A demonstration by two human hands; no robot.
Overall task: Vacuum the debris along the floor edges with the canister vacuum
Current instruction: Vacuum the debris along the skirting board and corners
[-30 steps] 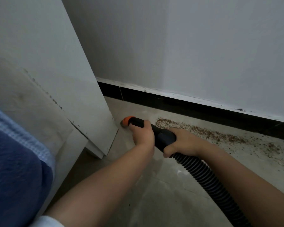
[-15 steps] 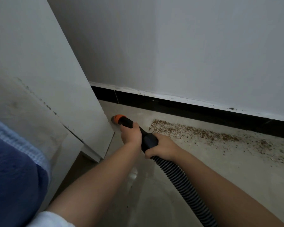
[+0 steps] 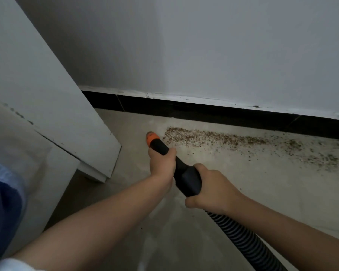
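Observation:
A black vacuum nozzle with an orange tip (image 3: 152,138) points at the floor near the wall. My left hand (image 3: 161,163) grips the nozzle just behind the tip. My right hand (image 3: 211,187) grips the thick black handle (image 3: 187,178) where the ribbed black hose (image 3: 241,237) joins it. The hose runs off to the lower right. A band of brown debris (image 3: 213,138) lies on the pale floor along the black baseboard (image 3: 184,111), starting just right of the tip and spreading thinner toward the right edge. The canister is out of view.
A white cabinet panel (image 3: 57,106) stands at the left, its bottom corner close to the nozzle tip. A blue cloth (image 3: 2,202) fills the lower left. The white wall (image 3: 223,45) rises above the baseboard.
The nozzle tip has drawn away from the cabinet corner and now sits beside the left end of the debris band. Both hands keep their grip.

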